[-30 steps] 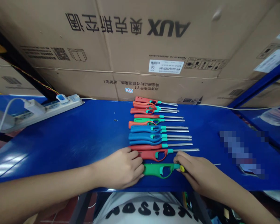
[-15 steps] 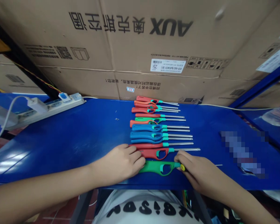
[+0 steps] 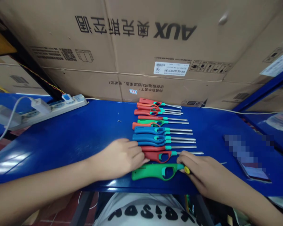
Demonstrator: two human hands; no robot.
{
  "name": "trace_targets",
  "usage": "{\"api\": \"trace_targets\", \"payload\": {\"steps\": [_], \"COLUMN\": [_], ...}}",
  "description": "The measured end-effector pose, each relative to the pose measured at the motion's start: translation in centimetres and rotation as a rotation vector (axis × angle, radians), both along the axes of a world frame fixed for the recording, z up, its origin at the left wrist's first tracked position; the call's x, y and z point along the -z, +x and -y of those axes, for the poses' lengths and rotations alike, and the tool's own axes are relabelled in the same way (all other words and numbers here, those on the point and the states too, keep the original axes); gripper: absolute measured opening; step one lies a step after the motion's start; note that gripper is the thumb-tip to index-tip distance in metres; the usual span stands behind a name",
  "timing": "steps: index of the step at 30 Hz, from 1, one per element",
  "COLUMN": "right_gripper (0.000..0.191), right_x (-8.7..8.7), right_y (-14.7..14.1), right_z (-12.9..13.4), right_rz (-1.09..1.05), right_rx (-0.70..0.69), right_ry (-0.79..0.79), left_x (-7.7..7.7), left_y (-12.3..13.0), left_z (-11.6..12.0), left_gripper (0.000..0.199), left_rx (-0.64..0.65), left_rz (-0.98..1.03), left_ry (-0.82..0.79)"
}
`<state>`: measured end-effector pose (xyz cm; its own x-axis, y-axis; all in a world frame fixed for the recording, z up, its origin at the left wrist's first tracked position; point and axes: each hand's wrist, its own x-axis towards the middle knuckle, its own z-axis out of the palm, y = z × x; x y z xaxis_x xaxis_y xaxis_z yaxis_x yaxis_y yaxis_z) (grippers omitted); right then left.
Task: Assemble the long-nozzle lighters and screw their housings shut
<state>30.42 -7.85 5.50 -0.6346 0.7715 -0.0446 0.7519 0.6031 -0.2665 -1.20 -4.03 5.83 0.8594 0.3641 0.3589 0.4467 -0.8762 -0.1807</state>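
Leaving green lighter (image 3: 149,172) pinched by right fingers (image 3: 188,157), left fingers (image 3: 137,152) now curled against nearest red lighter (image 3: 153,156), hold unclear.

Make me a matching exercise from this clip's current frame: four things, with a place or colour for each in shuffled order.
1. Cardboard box
2. Power strip
3. Blue lighters
4. Lighter nearest the table's front edge

A. Green
B. Behind the row of lighters, its large print upside down
C. Between an orange lighter and a red lighter
D. At the left of the picture, with plugs in it

Pairs: 1-B, 2-D, 3-C, 4-A
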Motion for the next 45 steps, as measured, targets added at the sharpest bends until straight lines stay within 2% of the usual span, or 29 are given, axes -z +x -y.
{"api": "trace_targets", "payload": {"steps": [2, 5, 7, 9, 13, 16, 19, 23, 26, 28, 31, 33, 36, 38, 42, 45], "right_gripper": [0.025, 0.022, 0.016, 0.012, 0.017, 0.016, 0.014, 0.013, 0.016, 0.019, 0.019, 0.018, 0.018, 0.022, 0.037, 0.033], "right_x": [-1.5, -3.2, -3.6, -3.3, -2.2, -1.5, -1.1, -0.4, -0.4, -0.9, -2.7, -4.3, -6.1, -6.6, -5.7, -4.3], "right_y": [0.0, 0.0, -0.1, -0.4, -1.2, -1.8, -2.0, -2.0, -1.9, -2.1, -3.5, -5.3, -8.4, -10.3, -12.7, -13.4], "right_z": [-1.4, -5.5, -9.1, -13.0, -19.2, -21.7, -23.0, -23.6, -23.8, -23.8, -23.4, -23.0, -22.5, -22.5, -22.9, -23.1], "right_rz": [0.073, 0.019, 0.002, 0.011, 0.011, 0.016, 0.021, 0.008, -0.031, -0.067, -0.211, -0.485, -0.74, -0.732, -0.703, -0.752], "right_rx": [-0.042, 0.022, 0.046, 0.082, 0.103, 0.081, 0.044, 0.003, -0.005, 0.009, 0.009, -0.051, -0.135, -0.114, 0.067, 0.172], "right_ry": [0.057, 0.169, 0.219, 0.234, 0.195, 0.166, 0.13, 0.098, 0.11, 0.144, 0.24, 0.332, 0.384, 0.372, 0.233, 0.19], "left_x": [-1.6, -2.6, -1.7, 0.0, 3.4, 4.6, 4.9, 4.5, 4.1, 3.9, 3.8, 4.0, 4.6, 5.0, 5.6, 6.0], "left_y": [-1.1, -3.5, -5.3, -6.7, -8.2, -8.8, -9.2, -8.9, -7.7, -6.5, -4.5, -3.2, -1.5, -0.7, -0.2, -0.5], "left_z": [-2.0, -6.2, -9.0, -11.1, -13.0, -13.3, -13.5, -13.4, -12.6, -11.8, -11.2, -11.5, -12.8, -13.8, -14.9, -14.9], "left_gripper": [0.04, 0.04, 0.035, 0.037, 0.038, 0.037, 0.036, 0.028, 0.027, 0.027, 0.027, 0.027, 0.025, 0.022, 0.019, 0.023], "left_rx": [-0.108, -0.459, -0.646, -0.749, -0.755, -0.749, -0.743, -0.719, -0.629, -0.534, -0.36, -0.286, -0.345, -0.409, -0.462, -0.448], "left_rz": [0.031, 0.133, 0.208, 0.321, 0.349, 0.369, 0.405, 0.481, 0.501, 0.481, 0.462, 0.494, 0.6, 0.655, 0.723, 0.762], "left_ry": [-0.005, -0.121, -0.238, -0.396, -0.47, -0.484, -0.482, -0.435, -0.434, -0.467, -0.517, -0.576, -0.67, -0.703, -0.793, -0.862]}}
